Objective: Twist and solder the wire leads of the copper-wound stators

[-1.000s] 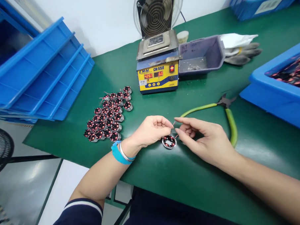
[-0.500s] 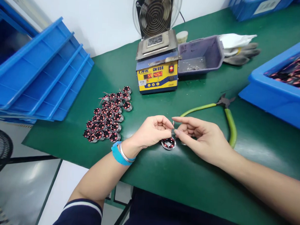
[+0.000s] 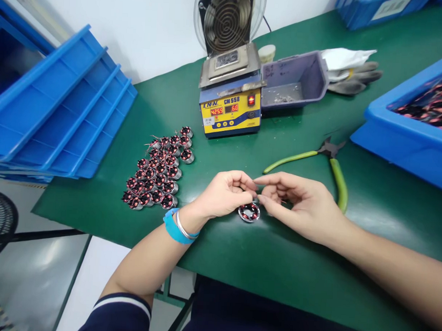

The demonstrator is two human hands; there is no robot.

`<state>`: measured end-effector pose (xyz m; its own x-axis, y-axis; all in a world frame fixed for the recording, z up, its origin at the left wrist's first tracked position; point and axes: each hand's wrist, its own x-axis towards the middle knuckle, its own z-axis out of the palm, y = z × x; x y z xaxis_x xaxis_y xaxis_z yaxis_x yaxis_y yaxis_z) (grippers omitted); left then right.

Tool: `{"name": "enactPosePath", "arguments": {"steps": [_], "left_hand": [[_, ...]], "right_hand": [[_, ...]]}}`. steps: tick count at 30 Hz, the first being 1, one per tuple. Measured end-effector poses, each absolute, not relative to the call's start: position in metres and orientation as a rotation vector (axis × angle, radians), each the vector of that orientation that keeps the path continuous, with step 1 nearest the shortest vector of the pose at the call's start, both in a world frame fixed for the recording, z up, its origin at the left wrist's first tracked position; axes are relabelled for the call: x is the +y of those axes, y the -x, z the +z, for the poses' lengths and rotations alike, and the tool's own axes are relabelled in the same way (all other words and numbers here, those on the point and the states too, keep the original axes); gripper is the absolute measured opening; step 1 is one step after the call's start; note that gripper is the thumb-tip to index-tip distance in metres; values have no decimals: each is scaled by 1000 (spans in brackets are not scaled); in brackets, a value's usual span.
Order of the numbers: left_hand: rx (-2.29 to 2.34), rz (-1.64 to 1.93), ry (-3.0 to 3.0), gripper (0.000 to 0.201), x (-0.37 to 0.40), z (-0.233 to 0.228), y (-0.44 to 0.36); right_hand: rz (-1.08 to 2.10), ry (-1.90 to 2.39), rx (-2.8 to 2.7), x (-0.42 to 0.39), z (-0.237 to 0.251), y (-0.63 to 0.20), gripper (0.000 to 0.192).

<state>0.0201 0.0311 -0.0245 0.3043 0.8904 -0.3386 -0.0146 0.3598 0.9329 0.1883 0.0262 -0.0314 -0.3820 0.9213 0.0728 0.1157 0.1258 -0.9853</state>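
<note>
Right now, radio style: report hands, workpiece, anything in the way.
Left hand, right hand: nearly meeting, grip unclear. Coil ring: beside them, partly covered by left hand. Pliers: open beyond right hand, likely no obstacle.

A: Beyond your left hand (image 3: 230,193), what does the yellow panel (image 3: 241,120) show you?

B: You have "CM 558" along its top, with red digits below: 425.9 on the left display (image 3: 216,111), 6.0 on the right display (image 3: 234,108).

A: And your brand letters (image 3: 211,105) there?

B: Too unclear to give you, like the white sticker (image 3: 208,121) beneath, the handwriting in your purple tray (image 3: 315,74) beyond your right hand (image 3: 302,203), and the crate label (image 3: 391,8) farther past it.
</note>
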Motion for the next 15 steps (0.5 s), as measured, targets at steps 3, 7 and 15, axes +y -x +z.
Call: {"name": "enactPosePath", "arguments": {"steps": [3,7,15], "left_hand": [[1122,781,-1014,18,32,-26,-19],[1079,798,-1041,21,32,-28,-19],[977,697,-1091,17,28,-25,-18]], "right_hand": [[1115,1090,-1753,25,-34,-192,18],[1121,1180,-1711,30,-38,-192,18],[1176,1159,-1740,32,-38,-192,23]]}}
